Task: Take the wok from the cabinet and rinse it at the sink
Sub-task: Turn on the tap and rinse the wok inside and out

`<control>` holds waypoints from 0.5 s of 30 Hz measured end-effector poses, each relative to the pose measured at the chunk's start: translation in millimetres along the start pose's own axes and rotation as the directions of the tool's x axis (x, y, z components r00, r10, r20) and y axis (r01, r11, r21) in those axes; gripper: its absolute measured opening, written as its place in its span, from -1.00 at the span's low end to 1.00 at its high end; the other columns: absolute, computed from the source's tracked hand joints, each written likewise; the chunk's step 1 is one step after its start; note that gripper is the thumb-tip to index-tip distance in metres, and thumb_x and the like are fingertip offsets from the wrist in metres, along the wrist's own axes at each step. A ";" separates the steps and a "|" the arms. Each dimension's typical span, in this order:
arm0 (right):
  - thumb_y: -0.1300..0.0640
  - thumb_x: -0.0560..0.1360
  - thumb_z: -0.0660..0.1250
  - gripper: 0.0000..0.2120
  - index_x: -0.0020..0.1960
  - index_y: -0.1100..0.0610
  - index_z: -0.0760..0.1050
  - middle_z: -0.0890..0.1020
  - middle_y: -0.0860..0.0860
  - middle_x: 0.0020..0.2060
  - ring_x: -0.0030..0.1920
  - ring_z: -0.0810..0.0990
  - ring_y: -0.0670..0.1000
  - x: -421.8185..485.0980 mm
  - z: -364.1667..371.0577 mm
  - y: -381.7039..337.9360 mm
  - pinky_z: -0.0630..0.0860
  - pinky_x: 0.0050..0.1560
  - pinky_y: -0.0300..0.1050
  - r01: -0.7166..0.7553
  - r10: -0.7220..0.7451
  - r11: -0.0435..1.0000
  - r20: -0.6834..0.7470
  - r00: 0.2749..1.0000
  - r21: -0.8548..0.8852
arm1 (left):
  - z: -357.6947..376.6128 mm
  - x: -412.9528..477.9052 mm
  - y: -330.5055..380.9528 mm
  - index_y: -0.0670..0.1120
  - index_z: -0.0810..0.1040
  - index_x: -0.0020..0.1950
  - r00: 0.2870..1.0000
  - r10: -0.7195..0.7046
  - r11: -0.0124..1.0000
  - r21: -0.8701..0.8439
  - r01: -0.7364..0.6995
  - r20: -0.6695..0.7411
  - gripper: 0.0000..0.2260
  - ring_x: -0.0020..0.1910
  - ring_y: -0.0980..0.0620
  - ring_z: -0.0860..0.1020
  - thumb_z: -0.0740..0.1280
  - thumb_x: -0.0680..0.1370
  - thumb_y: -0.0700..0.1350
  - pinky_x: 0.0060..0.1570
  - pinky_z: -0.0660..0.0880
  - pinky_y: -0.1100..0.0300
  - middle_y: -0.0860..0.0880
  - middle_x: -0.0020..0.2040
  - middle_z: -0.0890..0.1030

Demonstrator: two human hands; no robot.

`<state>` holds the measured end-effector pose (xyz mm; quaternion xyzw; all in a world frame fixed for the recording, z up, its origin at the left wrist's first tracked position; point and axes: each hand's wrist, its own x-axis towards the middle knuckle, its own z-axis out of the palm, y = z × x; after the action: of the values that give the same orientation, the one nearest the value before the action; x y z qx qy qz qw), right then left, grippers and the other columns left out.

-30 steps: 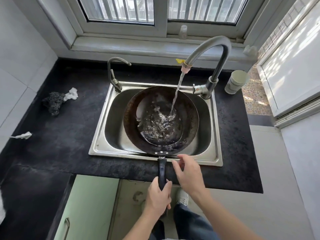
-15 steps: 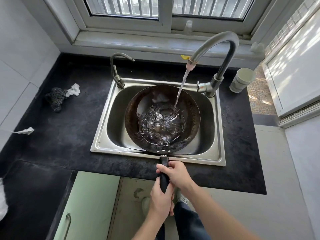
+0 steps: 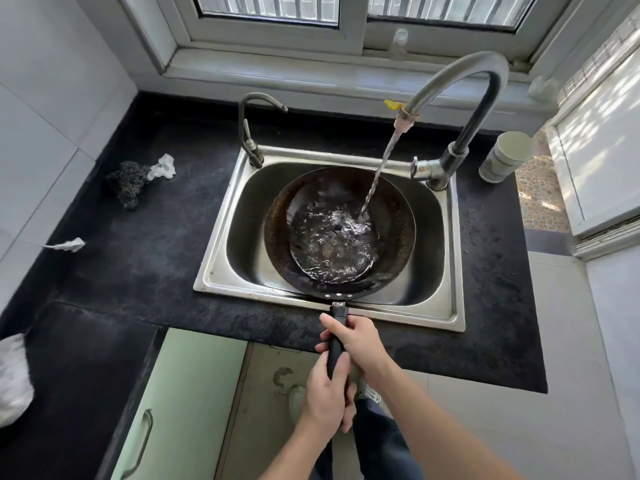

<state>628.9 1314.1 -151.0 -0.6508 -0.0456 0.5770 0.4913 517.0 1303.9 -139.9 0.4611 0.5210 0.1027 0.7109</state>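
Note:
A dark, rust-stained wok (image 3: 277, 233) sits in the steel sink (image 3: 221, 258) with a pool of churning water in its bowl. Water streams from the tall curved tap (image 3: 460, 81) into the wok's right side. The wok's black handle (image 3: 336, 336) points toward me over the sink's front rim. My right hand (image 3: 358, 341) grips the upper part of the handle. My left hand (image 3: 329, 393) is closed around its lower end, just below the right hand.
A smaller tap (image 3: 251, 133) stands at the sink's back left. A steel scourer with a white rag (image 3: 133, 180) lies on the black counter (image 3: 138, 254) at the left. A white cup (image 3: 504, 155) stands right of the tap. Green cabinet doors (image 3: 180, 403) are below.
My right hand came down from above the handle and closed on it above the left hand. The water pool in the wok has grown wider.

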 end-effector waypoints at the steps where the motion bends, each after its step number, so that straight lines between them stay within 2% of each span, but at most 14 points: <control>1: 0.08 0.53 0.46 -0.73 -0.11 0.30 0.55 0.69 0.13 -0.28 -0.29 0.72 0.10 1.2 0.5 1.3 0.62 -0.29 -0.10 -0.002 0.002 1.000 0.003 1.000 0.007 | 0.2 -1.3 0.3 -0.15 0.46 0.02 1.000 0.005 1.000 -0.029 -0.005 0.001 -0.78 -0.69 -0.01 0.29 0.16 0.67 -0.01 -0.67 0.25 0.27 -0.06 -0.47 0.41; 6: 0.10 0.55 0.44 -0.77 -0.11 0.27 0.53 0.69 0.14 -0.27 -0.24 0.71 0.17 2.4 2.7 8.4 0.63 -0.17 0.01 -0.030 0.030 0.992 0.007 1.000 0.120 | 0.5 -3.9 -1.5 -0.17 0.44 -0.09 1.000 0.024 0.999 -0.030 -0.025 -0.012 -0.70 -0.67 -0.01 0.30 0.13 0.67 0.03 -0.67 0.24 0.26 -0.04 -0.47 0.44; 15: 0.20 0.53 0.45 -0.79 -0.19 0.28 0.51 0.62 0.12 -0.39 -0.34 0.69 0.10 1.2 10.6 3.1 0.62 -0.31 -0.07 -0.099 0.095 0.978 0.034 0.995 0.184 | -4.9 -1.4 -2.2 -0.20 0.44 -0.18 0.999 0.042 0.999 0.002 -0.042 -0.022 -0.67 -0.70 -0.02 0.32 0.15 0.67 -0.02 -0.68 0.25 0.27 -0.07 -0.50 0.43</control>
<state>619.3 1319.5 -152.4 -0.5966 0.0340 0.6100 0.5203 511.6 1304.4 -140.8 0.4712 0.5190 0.1224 0.7025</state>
